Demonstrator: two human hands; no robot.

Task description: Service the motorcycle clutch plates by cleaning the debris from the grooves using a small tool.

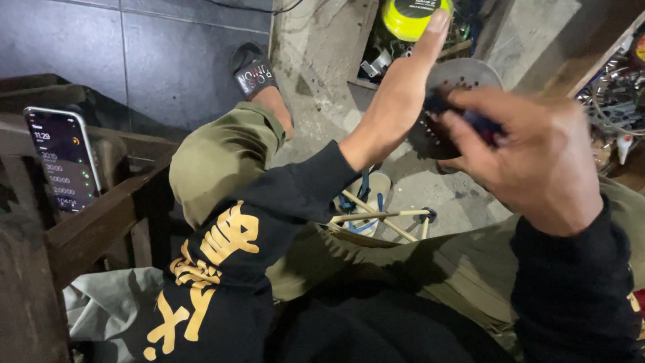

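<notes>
Bracing the perforated disc (440,131) with the flat, open left hand (403,94) works best while the right hand (531,151), pinched on a small dark tool (463,114), presses squarely against its face above the knees.

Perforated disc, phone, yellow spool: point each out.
perforated disc (470,75), head view, upper grey face with holes
phone (62,159), head view, middle of lit screen
yellow spool (407,16), head view, yellow top face

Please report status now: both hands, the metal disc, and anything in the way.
Left hand flat against perforated metal disc, steadying it. Right hand shut on small dark tool at disc face. Nothing between hands and disc.
</notes>
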